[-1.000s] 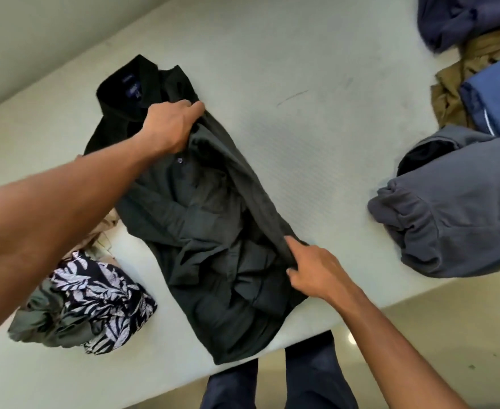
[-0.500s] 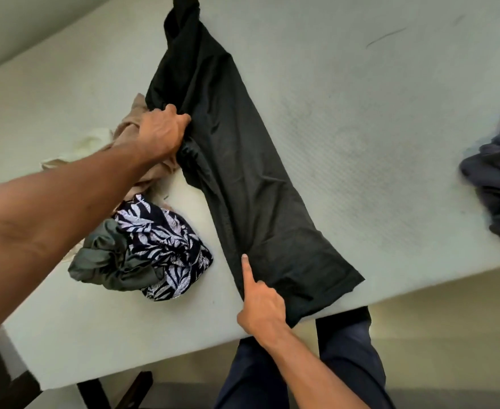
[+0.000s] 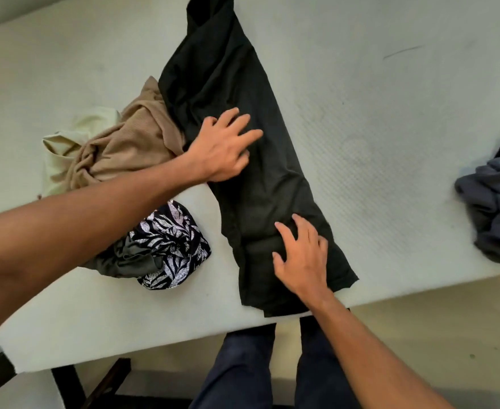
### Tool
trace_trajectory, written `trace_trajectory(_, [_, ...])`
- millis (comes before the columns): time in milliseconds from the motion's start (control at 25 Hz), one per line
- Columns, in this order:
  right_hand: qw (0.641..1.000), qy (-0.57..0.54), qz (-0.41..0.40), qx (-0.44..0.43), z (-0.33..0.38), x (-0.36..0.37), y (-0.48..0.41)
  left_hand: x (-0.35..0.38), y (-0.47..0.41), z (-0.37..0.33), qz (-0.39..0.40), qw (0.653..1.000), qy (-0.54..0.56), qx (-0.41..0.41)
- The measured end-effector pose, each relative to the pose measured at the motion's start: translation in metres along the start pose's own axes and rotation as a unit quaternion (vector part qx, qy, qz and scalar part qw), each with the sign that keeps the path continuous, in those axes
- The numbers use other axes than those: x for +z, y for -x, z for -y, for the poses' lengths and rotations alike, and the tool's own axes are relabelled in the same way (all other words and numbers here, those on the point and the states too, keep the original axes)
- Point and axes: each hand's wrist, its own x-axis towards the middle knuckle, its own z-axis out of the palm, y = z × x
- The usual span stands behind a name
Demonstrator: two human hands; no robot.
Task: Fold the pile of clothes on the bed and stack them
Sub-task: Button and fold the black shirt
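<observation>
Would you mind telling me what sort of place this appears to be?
Likely a bedroom: a bare white mattress on a dark frame, with loose clothes on it, such as the black garment.

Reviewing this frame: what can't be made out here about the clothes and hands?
All in the head view:
- black garment: far end cut off by the top edge.
- grey garment: cut off by the right edge.
- leaf-print garment: partly hidden behind the left forearm.
- cream garment: mostly buried under the tan garment.
- Cloth beneath the left hand and right hand: covered by the palms.
</observation>
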Motion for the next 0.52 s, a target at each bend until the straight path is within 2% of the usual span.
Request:
trace_trajectory(80, [0.999,0.042,0.018,0.021,-0.020,0.004,0.002,0.035,0.009,-0.018,0.094,0.990,0.065,-0.080])
trace_trajectory(200, [0.996,0.051,0.059,0.048,-0.042,0.020,0.039,0.065,0.016,-0.027,0.107,0.979,0.090,-0.151])
trace_trajectory(320, [0.992,0.043,0.106,0.045,-0.058,0.024,0.074,0.064,0.014,-0.029,0.100,0.978,0.089,-0.162])
trace_trajectory(400, [0.991,-0.016,0.123,0.056,-0.063,0.015,0.073,0.059,0.022,-0.041,0.076,0.982,0.081,-0.155])
trace_trajectory(520, [0.994,-0.091,0.026,0.053,-0.070,-0.009,0.050,0.066,0.065,-0.088,0.043,0.993,0.083,-0.073])
